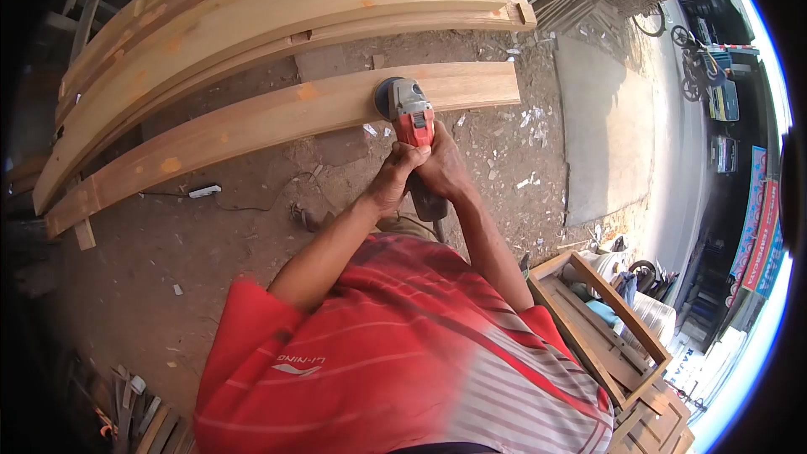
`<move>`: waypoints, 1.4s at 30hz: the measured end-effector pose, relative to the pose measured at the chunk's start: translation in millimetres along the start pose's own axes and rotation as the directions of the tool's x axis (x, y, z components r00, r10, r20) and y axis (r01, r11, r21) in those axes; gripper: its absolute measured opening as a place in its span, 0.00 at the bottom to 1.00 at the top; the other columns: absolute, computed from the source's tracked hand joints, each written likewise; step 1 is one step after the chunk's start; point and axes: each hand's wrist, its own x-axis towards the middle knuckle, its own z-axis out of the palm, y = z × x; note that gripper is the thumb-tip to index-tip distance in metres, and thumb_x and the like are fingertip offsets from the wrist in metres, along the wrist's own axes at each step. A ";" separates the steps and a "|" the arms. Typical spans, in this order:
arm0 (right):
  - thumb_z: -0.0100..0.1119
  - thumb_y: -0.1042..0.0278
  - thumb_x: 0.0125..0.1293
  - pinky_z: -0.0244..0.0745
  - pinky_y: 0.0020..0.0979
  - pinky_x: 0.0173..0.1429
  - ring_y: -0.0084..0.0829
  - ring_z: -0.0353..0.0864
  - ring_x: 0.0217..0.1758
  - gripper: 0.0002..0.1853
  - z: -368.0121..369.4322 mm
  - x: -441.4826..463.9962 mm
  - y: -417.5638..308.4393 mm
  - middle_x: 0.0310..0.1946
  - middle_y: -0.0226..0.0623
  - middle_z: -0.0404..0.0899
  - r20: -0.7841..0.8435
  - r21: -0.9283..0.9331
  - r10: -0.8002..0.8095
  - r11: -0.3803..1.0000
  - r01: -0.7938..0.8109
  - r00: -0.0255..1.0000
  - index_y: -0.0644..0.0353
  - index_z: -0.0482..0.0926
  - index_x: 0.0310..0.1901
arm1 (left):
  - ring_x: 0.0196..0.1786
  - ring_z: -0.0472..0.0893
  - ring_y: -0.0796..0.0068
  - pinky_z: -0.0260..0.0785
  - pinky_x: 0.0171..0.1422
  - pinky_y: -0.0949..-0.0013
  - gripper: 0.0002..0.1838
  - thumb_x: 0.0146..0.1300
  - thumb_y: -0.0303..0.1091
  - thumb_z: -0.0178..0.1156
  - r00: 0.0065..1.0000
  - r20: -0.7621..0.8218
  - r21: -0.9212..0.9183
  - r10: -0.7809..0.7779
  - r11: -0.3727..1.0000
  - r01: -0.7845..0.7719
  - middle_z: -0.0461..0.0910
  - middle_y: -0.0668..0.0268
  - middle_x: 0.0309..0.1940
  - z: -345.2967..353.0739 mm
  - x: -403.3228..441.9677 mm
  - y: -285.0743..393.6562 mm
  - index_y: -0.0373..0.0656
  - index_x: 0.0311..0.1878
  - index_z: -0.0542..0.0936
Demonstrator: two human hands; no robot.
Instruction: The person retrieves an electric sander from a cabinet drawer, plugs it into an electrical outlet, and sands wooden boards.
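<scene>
Both of my hands are wrapped round a red and grey angle grinder [414, 122]. My left hand [393, 175] grips its body from the left, with the thumb on top near the red part. My right hand [445, 170] closes round it from the right. At the tool's front, a dark round disc [386, 99] rests against a long wooden plank [277, 112]. Pale orange patches mark the plank's face. The disc's underside is hidden.
More long boards [277, 8] lie stacked beyond the plank. A cable with a white connector [204, 192] runs over the dirt floor. Wooden frames [601, 319] stand at the lower right, and scrap wood [147, 420] at the lower left. A road [685, 151] passes on the right.
</scene>
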 end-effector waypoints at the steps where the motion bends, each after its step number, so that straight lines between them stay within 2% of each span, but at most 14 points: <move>1: 0.73 0.40 0.60 0.79 0.51 0.58 0.60 0.86 0.56 0.39 20.7 2.9 -4.5 0.49 0.63 0.85 0.022 0.008 -0.054 0.998 0.054 0.998 0.68 0.73 0.56 | 0.61 0.74 0.78 0.65 0.71 0.64 0.21 0.71 0.49 0.66 0.999 -0.039 -0.019 -0.019 1.000 0.018 0.77 0.68 0.54 -13.6 -13.0 7.8 0.47 0.59 0.76; 4: 0.71 0.40 0.60 0.77 0.55 0.59 0.65 0.84 0.57 0.40 62.7 -5.0 -32.3 0.50 0.65 0.84 0.111 -0.105 -0.076 0.991 0.087 0.991 0.70 0.71 0.57 | 0.61 0.75 0.78 0.66 0.71 0.64 0.21 0.72 0.48 0.65 0.993 -0.105 -0.054 0.060 0.996 -0.066 0.78 0.69 0.54 -42.2 -53.0 25.2 0.47 0.60 0.77; 6: 0.74 0.39 0.59 0.77 0.51 0.60 0.61 0.84 0.59 0.41 86.6 -8.4 -46.6 0.51 0.61 0.84 0.154 -0.101 -0.052 0.993 0.068 0.987 0.69 0.73 0.59 | 0.72 0.73 0.71 0.64 0.77 0.58 0.30 0.76 0.51 0.58 0.985 -0.095 -0.041 0.145 0.988 -0.149 0.76 0.64 0.67 -67.5 -67.3 29.2 0.45 0.74 0.70; 9: 0.74 0.39 0.59 0.77 0.50 0.60 0.61 0.84 0.58 0.41 98.2 -13.8 -56.0 0.51 0.61 0.84 0.123 -0.113 -0.066 0.990 0.080 0.990 0.69 0.73 0.59 | 0.73 0.73 0.69 0.64 0.78 0.57 0.32 0.78 0.51 0.56 0.992 -0.055 -0.018 0.112 0.993 -0.113 0.75 0.62 0.69 -80.8 -75.7 34.9 0.42 0.76 0.67; 11: 0.74 0.38 0.59 0.77 0.50 0.60 0.61 0.84 0.58 0.42 88.5 -15.1 -51.8 0.51 0.61 0.83 0.110 -0.140 -0.012 0.990 0.028 0.994 0.69 0.73 0.59 | 0.54 0.77 0.83 0.71 0.63 0.66 0.14 0.75 0.45 0.61 0.991 -0.102 -0.059 0.090 0.994 -0.096 0.79 0.73 0.49 -58.9 -70.8 39.6 0.46 0.53 0.79; 15: 0.72 0.39 0.60 0.78 0.52 0.59 0.63 0.84 0.57 0.40 47.8 -12.4 -22.8 0.49 0.64 0.85 0.028 -0.129 -0.057 0.990 0.060 0.998 0.70 0.73 0.57 | 0.54 0.74 0.83 0.68 0.64 0.69 0.14 0.76 0.46 0.62 0.997 -0.066 -0.044 0.048 0.998 -0.051 0.77 0.74 0.48 -23.0 -41.1 22.7 0.46 0.51 0.78; 17: 0.73 0.39 0.60 0.78 0.50 0.60 0.60 0.85 0.57 0.39 23.9 -9.2 -3.9 0.49 0.62 0.85 -0.063 -0.102 -0.084 0.992 0.077 0.995 0.70 0.74 0.57 | 0.59 0.76 0.79 0.70 0.65 0.65 0.20 0.74 0.50 0.61 0.996 0.084 0.082 0.033 0.996 -0.039 0.78 0.71 0.53 -32.2 -6.3 -9.3 0.49 0.60 0.76; 21: 0.74 0.45 0.60 0.79 0.45 0.59 0.51 0.87 0.56 0.37 -28.2 -7.3 18.8 0.49 0.55 0.86 -0.127 -0.013 0.033 0.999 -0.035 0.991 0.68 0.75 0.59 | 0.60 0.77 0.77 0.72 0.64 0.65 0.24 0.73 0.51 0.61 0.994 0.109 0.126 -0.007 0.992 -0.007 0.77 0.68 0.55 14.3 33.1 -34.4 0.46 0.63 0.75; 27: 0.73 0.48 0.63 0.80 0.43 0.57 0.43 0.87 0.52 0.33 -100.5 1.5 69.1 0.50 0.49 0.86 -0.241 0.051 0.057 0.998 -0.046 0.969 0.66 0.76 0.60 | 0.64 0.71 0.78 0.65 0.72 0.66 0.26 0.75 0.52 0.59 0.922 0.376 0.239 -0.091 0.971 -0.002 0.74 0.66 0.60 68.5 98.5 -69.5 0.46 0.67 0.73; 30: 0.70 0.50 0.65 0.79 0.37 0.52 0.29 0.83 0.46 0.30 -126.0 7.5 83.5 0.45 0.39 0.84 -0.250 0.265 0.158 0.960 -0.090 0.955 0.65 0.77 0.60 | 0.63 0.73 0.76 0.66 0.71 0.66 0.31 0.76 0.60 0.59 0.950 0.309 0.317 -0.051 0.947 -0.052 0.76 0.65 0.58 98.2 104.6 -69.9 0.43 0.67 0.72; 32: 0.71 0.50 0.65 0.79 0.36 0.50 0.28 0.82 0.44 0.30 -137.4 12.4 85.9 0.44 0.38 0.84 -0.245 0.260 0.167 0.960 -0.101 0.955 0.65 0.77 0.59 | 0.57 0.81 0.69 0.73 0.65 0.65 0.40 0.76 0.67 0.58 0.969 0.236 0.382 -0.074 0.924 -0.023 0.80 0.58 0.56 93.2 102.8 -72.1 0.37 0.70 0.71; 34: 0.71 0.49 0.64 0.76 0.33 0.45 0.26 0.80 0.41 0.28 -144.8 23.1 99.3 0.41 0.36 0.84 -0.270 0.245 0.130 0.968 -0.063 0.954 0.65 0.80 0.55 | 0.55 0.83 0.67 0.78 0.61 0.65 0.41 0.76 0.62 0.60 0.990 0.141 0.700 0.009 0.706 -0.106 0.80 0.50 0.58 60.3 85.1 -61.6 0.33 0.74 0.68; 38: 0.73 0.48 0.62 0.75 0.32 0.44 0.24 0.79 0.38 0.27 -136.1 29.9 71.7 0.37 0.32 0.83 -0.261 0.177 0.161 0.977 -0.116 0.952 0.65 0.81 0.51 | 0.59 0.81 0.64 0.76 0.63 0.62 0.34 0.76 0.49 0.65 0.948 -0.059 0.757 0.314 0.632 -0.162 0.80 0.51 0.59 -28.9 -7.1 12.2 0.33 0.72 0.71; 42: 0.74 0.46 0.59 0.78 0.37 0.48 0.31 0.84 0.41 0.31 -76.5 28.5 24.1 0.37 0.41 0.86 -0.090 0.051 0.063 0.997 -0.059 0.994 0.67 0.81 0.51 | 0.66 0.77 0.53 0.72 0.69 0.52 0.34 0.74 0.47 0.68 0.623 -0.155 0.983 0.767 0.185 0.017 0.76 0.47 0.64 -141.3 -100.5 103.5 0.34 0.72 0.70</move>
